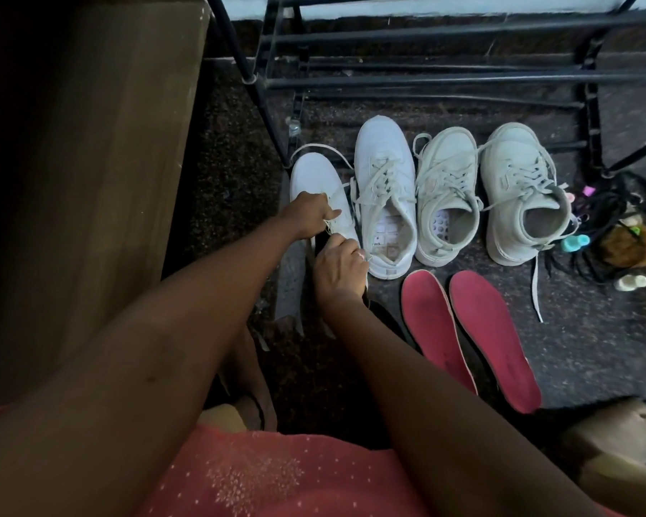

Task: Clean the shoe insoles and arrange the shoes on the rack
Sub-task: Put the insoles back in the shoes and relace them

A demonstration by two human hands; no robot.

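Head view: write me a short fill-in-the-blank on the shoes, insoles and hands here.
The white shoes in the row number ___.
___ pink insoles lie loose nearer the person.
The left hand and right hand both hold the shoe at the row's ___ end.
Every shoe stands on the ___, none on the rack.
Missing: four; two; left; floor.

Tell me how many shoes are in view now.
4, in a row on the floor before the rack. From the left: first shoe, gripped by the left hand and right hand; second shoe; third shoe; fourth shoe. Others may be hidden out of view.
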